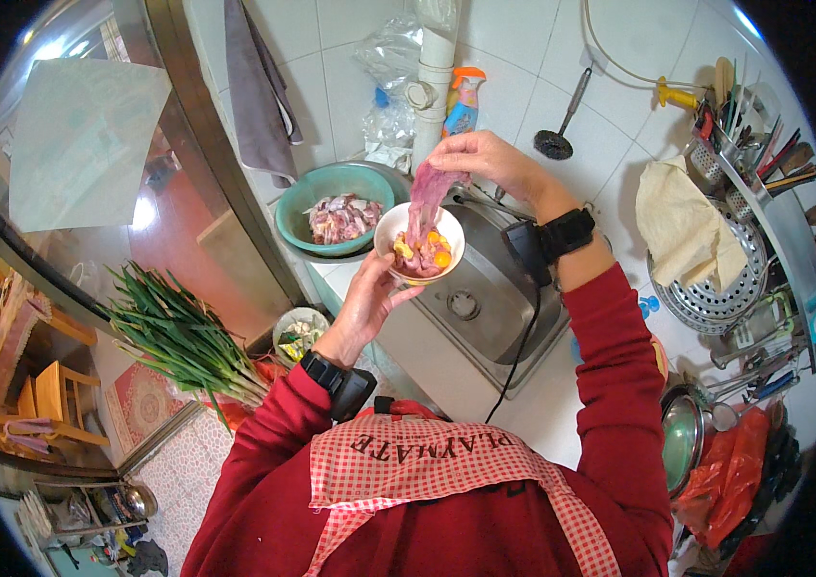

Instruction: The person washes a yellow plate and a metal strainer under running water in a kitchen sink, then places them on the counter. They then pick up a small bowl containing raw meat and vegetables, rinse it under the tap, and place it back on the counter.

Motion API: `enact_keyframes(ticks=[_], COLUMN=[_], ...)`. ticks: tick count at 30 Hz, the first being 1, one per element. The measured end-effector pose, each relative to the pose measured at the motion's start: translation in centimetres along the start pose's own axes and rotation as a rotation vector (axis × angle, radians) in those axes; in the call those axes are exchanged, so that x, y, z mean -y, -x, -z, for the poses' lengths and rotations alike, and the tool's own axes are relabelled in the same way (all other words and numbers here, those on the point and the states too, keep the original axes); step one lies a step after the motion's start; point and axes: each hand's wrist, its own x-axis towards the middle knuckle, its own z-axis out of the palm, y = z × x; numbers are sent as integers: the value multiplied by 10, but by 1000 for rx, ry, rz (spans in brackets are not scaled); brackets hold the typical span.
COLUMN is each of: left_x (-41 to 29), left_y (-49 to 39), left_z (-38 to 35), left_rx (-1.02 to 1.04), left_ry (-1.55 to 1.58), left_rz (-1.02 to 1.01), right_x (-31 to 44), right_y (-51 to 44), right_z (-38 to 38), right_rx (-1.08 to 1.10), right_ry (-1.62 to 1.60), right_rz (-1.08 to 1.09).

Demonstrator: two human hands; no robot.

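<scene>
My left hand (370, 306) holds a small white bowl (455, 234) from its near side, over the counter edge by the sink. Inside the bowl lie pink raw meat pieces and several round orange-yellow items that look like egg yolks. Above it, my right hand (476, 160) pinches a thin, limp strip of raw pink meat or skin (431, 189); its lower end hangs into the bowl. Just left of the bowl, a green plastic basin (297, 207) contains chopped raw meat (343, 218).
A stainless steel sink (494, 317) lies right of the bowl. A spray bottle (462, 104) stands by the white pipe (433, 90). Green onions (184, 346) and a waste bin (299, 315) are at lower left. A utensil rack (768, 209) hangs at right.
</scene>
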Motion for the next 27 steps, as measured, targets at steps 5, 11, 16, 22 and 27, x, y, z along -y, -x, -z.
enact_keyframes(ticks=[5,11,16,22,27], left_x=[2,3,4,7,6], left_y=[-1,1,2,5,10], left_z=[3,5,7,10,11], left_rx=[-3,-5,7,-12,-9], left_ry=[1,20,29,32,-16], left_rz=[0,8,8,-25,-119], right_x=[15,21,9,-10,-22], right_y=[1,2,-7,24,62], right_z=[6,7,-4,-57,-70], right_rx=[-44,-1,40,-12,-163], right_ry=[58,52,178,936,883], right_rz=[7,70,102,276,399])
